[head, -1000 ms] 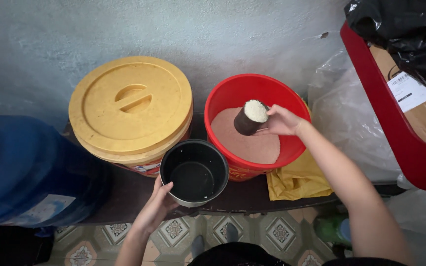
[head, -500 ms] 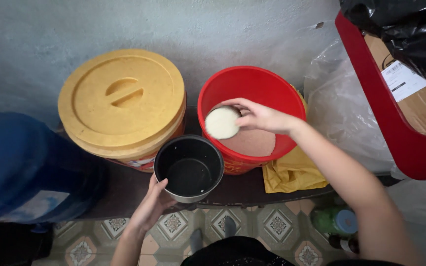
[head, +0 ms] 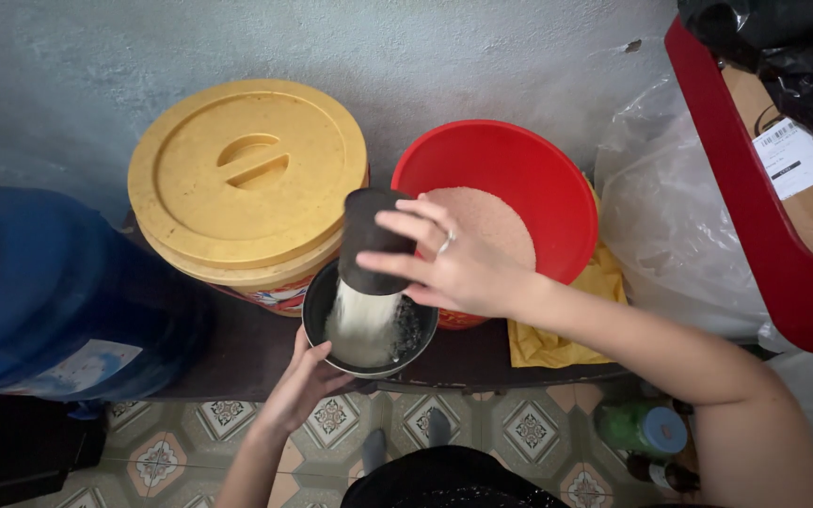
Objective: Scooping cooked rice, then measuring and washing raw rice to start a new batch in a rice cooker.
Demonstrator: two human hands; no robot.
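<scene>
Rice [head: 361, 320] pours from a dark cup [head: 369, 240] tipped over by the right hand [head: 454, 263], fingers clamped around it, into the black pot [head: 416, 329] just below. Left hand [head: 308, 376] grips the pot's near rim. Red bucket [head: 519, 160] sits right behind the right hand, yellow-lidded tub [head: 247, 179] beyond the left.

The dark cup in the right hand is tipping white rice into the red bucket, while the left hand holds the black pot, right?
Not quite. In the head view the right hand tips the dark cup over the black pot, not the red bucket. White rice falls into that pot, which the left hand holds at its rim.
</scene>
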